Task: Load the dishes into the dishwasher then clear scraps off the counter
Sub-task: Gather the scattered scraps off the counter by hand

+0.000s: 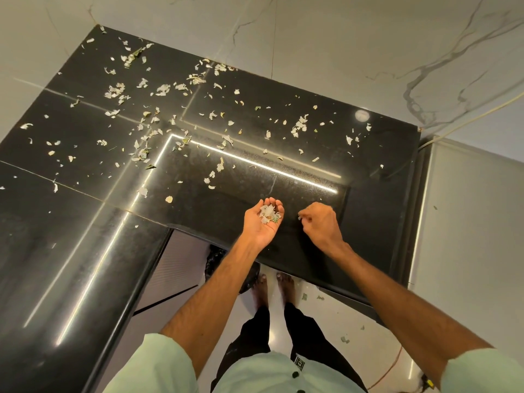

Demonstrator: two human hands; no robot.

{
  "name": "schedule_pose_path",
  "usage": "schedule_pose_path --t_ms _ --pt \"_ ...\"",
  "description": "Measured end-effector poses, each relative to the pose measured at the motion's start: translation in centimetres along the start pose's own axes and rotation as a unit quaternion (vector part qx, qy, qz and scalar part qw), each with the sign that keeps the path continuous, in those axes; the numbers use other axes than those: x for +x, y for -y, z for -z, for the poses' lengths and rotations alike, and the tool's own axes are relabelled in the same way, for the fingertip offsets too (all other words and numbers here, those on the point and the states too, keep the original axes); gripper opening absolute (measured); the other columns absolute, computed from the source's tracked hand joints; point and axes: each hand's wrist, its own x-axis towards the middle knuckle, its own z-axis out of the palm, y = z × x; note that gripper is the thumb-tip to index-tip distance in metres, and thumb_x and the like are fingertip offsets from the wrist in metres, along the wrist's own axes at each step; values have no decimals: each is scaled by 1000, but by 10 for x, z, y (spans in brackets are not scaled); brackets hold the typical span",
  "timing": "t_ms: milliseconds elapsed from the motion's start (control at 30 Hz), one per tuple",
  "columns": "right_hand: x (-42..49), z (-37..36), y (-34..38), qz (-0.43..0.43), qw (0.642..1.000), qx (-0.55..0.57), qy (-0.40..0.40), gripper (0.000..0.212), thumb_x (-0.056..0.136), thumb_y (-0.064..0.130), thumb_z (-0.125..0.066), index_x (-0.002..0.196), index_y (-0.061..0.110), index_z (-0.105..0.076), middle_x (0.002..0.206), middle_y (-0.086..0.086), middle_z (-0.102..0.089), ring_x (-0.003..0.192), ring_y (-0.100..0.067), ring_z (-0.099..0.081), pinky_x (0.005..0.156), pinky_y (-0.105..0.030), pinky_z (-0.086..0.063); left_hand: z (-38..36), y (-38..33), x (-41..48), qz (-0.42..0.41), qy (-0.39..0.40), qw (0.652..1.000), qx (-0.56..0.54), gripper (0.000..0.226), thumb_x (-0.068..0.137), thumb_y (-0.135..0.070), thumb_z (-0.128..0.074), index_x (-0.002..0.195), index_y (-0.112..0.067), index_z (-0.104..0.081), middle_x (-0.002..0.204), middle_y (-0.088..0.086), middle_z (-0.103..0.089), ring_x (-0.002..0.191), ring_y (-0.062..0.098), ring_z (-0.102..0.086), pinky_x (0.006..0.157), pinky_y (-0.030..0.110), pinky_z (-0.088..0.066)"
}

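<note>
Near the glossy black desk's [85, 251] front edge, the left hand [262, 222] cups a heap of papery scraps [268, 213] palm-up, the right hand [323, 222] pinches one flake [300, 217], and ragged pale flakes [163, 89] litter the far corner.

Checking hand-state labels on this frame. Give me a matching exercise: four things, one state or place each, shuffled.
1 left hand
2 right hand
3 black countertop
4 floor

a strewn with many scraps
b pinches a single scrap
c few scraps lie by the bare feet
d palm up, cupping a scrap pile

Pairs: 1-d; 2-b; 3-a; 4-c
</note>
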Motion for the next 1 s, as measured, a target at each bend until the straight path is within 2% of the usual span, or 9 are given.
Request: schedule_pose_path --t_ms 67,133,200,300,433,533,700,833,1000 --pt "10 8 16 -135 969 205 -35 14 83 5 -79 94 12 -82 87 -3 -79 77 -11 -75 79 -28 -62 -1 0 -1 -2 0 1000 -1 30 106 -19 -41 91 -4 -63 84 10 -67 78 24 -67 81 33 -53" --pt "16 20 30 -226 886 405 -22 18 80 2 -82 97 8 -81 88 -5 -79 83 -17 -77 81 -30 -62 1 -1 -3 -1 0 1000 -8 33 107 -19 -40 91 -3 -64 86 11 -68 80 25 -68 82 34 -53" --pt "17 37 40 -246 813 527 2 21 81 -3 -80 102 0 -77 94 -12 -79 92 -24 -77 85 -32 -62 2 -3 -5 -2 3 1000 -8 35 107 -20 -39 92 -2 -65 89 12 -69 83 26 -68 84 34 -54" --pt "13 58 49 -235 776 585 27 23 83 -6 -76 106 -6 -74 98 -15 -78 93 -25 -76 86 -31 -62 0 -4 -4 0 12 1000 -8 35 108 -21 -38 96 -2 -65 92 13 -70 89 27 -68 85 35 -55" --pt "4 73 62 -198 798 566 56 25 83 -4 -76 109 -7 -73 102 -16 -77 96 -26 -76 85 -30 -62 -7 0 -3 6 31 1000 -2 35 108 -22 -38 100 -1 -66 97 13 -71 90 28 -70 80 36 -60" --pt "-4 70 75 -171 849 495 72 22 83 -4 -78 104 0 -77 98 -11 -79 94 -21 -76 80 -27 -62 -15 5 -2 11 40 999 5 36 109 -23 -37 102 -2 -65 99 13 -70 89 27 -72 76 37 -62" --pt "-11 47 89 -128 947 295 12 21 78 7 -84 92 21 -83 85 9 -78 81 2 -73 81 -16 -58 -25 9 -2 19 30 999 16 35 107 -25 -41 95 -5 -66 94 9 -70 91 27 -70 99 37 -52" --pt "-13 40 93 -113 952 279 -51 19 76 8 -87 91 19 -82 85 9 -77 75 8 -71 75 -9 -55 -28 8 -2 21 23 999 19 29 106 -24 -44 95 -6 -64 91 8 -68 87 26 -70 96 35 -52" --pt "-11 34 91 -107 952 276 -73 20 77 6 -86 94 17 -82 85 7 -77 75 4 -72 75 -14 -58 -29 6 -3 19 20 1000 11 30 106 -22 -44 92 -5 -63 88 8 -67 85 26 -69 93 34 -53"
